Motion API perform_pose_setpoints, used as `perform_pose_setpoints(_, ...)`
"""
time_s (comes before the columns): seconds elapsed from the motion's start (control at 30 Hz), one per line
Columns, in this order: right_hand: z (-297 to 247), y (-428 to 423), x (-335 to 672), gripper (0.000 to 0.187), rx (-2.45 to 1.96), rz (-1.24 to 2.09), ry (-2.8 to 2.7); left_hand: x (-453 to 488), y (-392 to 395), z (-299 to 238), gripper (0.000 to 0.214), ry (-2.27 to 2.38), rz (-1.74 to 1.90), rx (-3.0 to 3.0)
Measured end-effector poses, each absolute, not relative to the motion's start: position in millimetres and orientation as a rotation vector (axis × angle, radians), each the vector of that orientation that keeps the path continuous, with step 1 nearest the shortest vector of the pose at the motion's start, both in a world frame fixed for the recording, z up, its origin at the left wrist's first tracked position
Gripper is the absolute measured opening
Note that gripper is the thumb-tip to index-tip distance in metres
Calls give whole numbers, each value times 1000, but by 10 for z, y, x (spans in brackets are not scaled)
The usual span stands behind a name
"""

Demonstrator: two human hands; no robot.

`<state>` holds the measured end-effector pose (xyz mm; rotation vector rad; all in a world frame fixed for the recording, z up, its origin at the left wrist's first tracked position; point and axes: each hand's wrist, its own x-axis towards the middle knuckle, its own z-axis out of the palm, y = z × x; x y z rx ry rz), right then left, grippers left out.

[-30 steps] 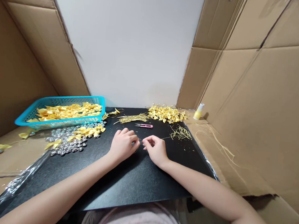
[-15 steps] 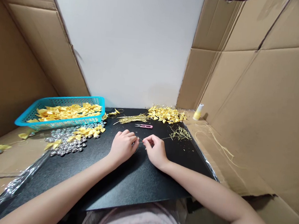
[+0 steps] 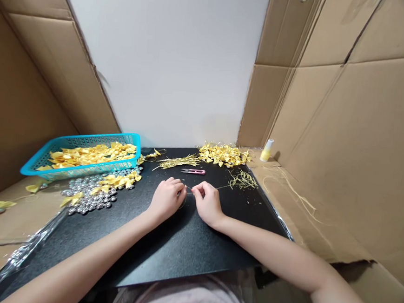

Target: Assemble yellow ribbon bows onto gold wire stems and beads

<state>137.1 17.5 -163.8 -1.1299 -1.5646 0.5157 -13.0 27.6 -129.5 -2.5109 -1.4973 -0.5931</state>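
Observation:
Over the middle of the black table, my left hand (image 3: 166, 197) and my right hand (image 3: 207, 202) face each other, both closed in a pinch. A thin gold cord (image 3: 189, 192) runs across the small gap between the fingertips, and a loop of it hangs below my left fingers. Another stretch of cord leads off to the right from my right hand. Whatever else the left fingers cover is hidden. Just beyond the hands lies a pair of pink thread snips (image 3: 193, 172). Behind the snips is a bundle of cut gold cords (image 3: 179, 161).
A turquoise basket (image 3: 78, 164) of yellow bows stands at the left, with silver bells or beads (image 3: 91, 201) heaped before it. Finished-looking bows (image 3: 222, 154) are piled at the back. Cord scraps (image 3: 243, 180) and a thread spool (image 3: 267, 150) lie right. Cardboard walls (image 3: 349, 149) flank the table.
Both hands keep their pinch on the cord, and the gap between them is nearly the same. The whole view has shifted slightly; nothing else has visibly moved.

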Motion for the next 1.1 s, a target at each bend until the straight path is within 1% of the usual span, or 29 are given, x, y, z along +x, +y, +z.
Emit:
perform_pose_setpoints(0.3,-1652,161,1359,19,-1151,501,-1581,-89,253,-1305,38,-1567,-560,-2478)
perform_pose_setpoints(0.4,-1646,165,1360,18,-1142,541,-1550,-102,258,-1305,38,-1579,-541,-2475)
perform_pose_setpoints(0.47,-1652,188,1373,15,-1109,653,-1496,-127,263,-1301,39,-1566,-536,-2486)
perform_pose_setpoints(0.57,-1678,242,1410,16,-1030,929,-1402,-168,260,-1289,39,-1529,-534,-2513)
perform_pose_setpoints(0.67,-1703,281,1441,23,-961,1123,-1343,-192,238,-1268,39,-1500,-532,-2500)
perform_pose_setpoints(0.8,-1705,268,1445,36,-955,1179,-1336,-195,194,-1233,38,-1442,-515,-2447)
perform_pose_setpoints(0.83,-1703,256,1441,35,-961,1170,-1352,-193,184,-1226,38,-1426,-515,-2439)
perform_pose_setpoints(0.97,-1700,214,1425,22,-970,1114,-1430,-196,159,-1216,38,-1399,-552,-2433)
perform_pose_setpoints(1.1,-1701,204,1417,18,-972,1098,-1442,-217,159,-1231,34,-1409,-579,-2434)
